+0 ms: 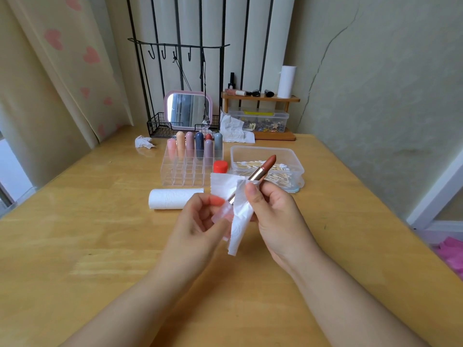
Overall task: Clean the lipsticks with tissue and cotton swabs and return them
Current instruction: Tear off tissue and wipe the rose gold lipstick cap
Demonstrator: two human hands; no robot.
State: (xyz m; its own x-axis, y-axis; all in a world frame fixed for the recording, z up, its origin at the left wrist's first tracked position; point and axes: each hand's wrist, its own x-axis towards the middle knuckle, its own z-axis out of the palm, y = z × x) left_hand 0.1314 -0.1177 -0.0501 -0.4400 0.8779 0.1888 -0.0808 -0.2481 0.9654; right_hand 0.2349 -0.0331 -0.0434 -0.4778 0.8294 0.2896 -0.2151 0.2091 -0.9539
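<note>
Gripping lipstick (no legible label)

A light wooden table fills the near scene. A cream curtain with pink hearts hangs far left. A cracked pale green wall rises right. Black vertical metal bars stand against the far wall. Soft daylight.

Open wooden table at seven and five o'clock, room to pass on both sides. At twelve o'clock the way is crowded: tissue roll lying crosswise, clear organizer with upright lipsticks just behind it, orange cap beside that. At one o'clock the cotton swab box blocks the lane. Mirror and shelf wall off the far edge.
</note>
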